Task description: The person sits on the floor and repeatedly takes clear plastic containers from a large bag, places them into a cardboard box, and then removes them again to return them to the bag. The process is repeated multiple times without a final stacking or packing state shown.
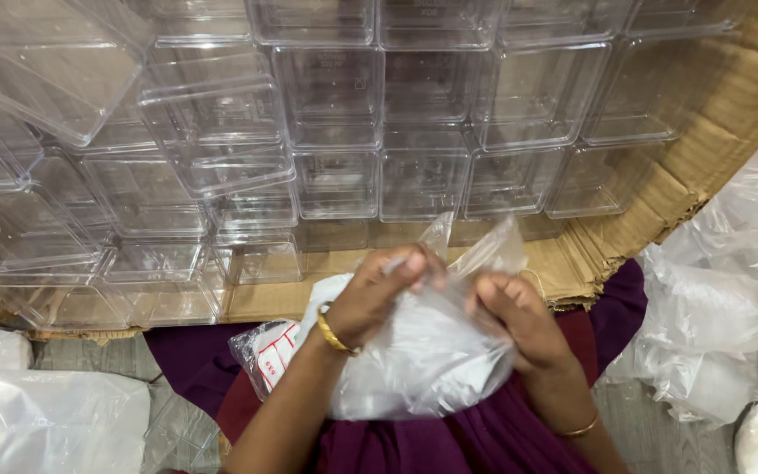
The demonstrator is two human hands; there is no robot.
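My left hand point(379, 294) and my right hand point(519, 320) both grip the top of a clear plastic bag point(427, 360) that rests over my lap, with something whitish inside it. The left hand pinches the bag's mouth near its upper edge; the right hand holds the bag's right side. A gold bangle sits on each wrist. Under my left forearm lies a small plastic packet with a red and white label point(269, 351).
A large cardboard box point(712, 149) in front of me holds several rows of clear square plastic containers point(423, 180). A heap of crumpled clear plastic bags point(730, 307) lies at the right. White filled bags point(41, 421) sit at the lower left.
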